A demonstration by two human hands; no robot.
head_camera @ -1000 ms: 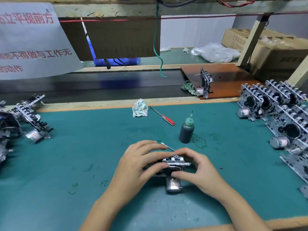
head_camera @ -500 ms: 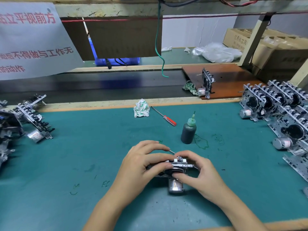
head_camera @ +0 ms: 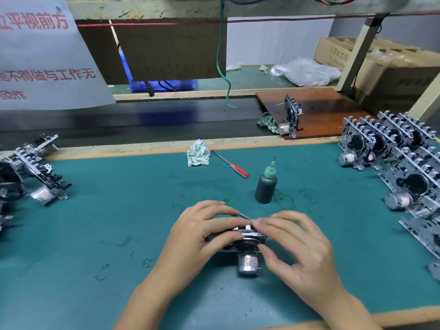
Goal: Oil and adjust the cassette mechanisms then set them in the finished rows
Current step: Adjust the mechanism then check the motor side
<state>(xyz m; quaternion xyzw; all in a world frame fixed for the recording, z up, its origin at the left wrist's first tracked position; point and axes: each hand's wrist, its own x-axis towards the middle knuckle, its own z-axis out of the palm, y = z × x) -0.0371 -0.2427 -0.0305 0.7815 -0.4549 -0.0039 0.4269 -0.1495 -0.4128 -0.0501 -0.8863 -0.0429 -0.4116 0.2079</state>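
1. One cassette mechanism [head_camera: 245, 244] is pinched between the left hand [head_camera: 202, 236] and the right hand [head_camera: 295, 246], low on the surface [head_camera: 119, 234].
2. Finished rows [head_camera: 400, 158] are seen far right of the grip; an unworked pile [head_camera: 31, 172] waits far left.
3. Adjustment is judged underway; placing remains.

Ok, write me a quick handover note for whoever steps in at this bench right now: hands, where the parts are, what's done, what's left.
Left hand grips the cassette mechanism on the green mat, centre front. Right hand has its fingertips on the mechanism's top edge, by a thin metal pin.
Oil bottle stands upright just behind the hands; red-handled screwdriver lies behind it to the left.
Done: finished rows stand at the right.
Left: finish adjusting this unit, set it in the rows, then work through the pile of mechanisms at the left. Whether this unit is oiled cannot be told.
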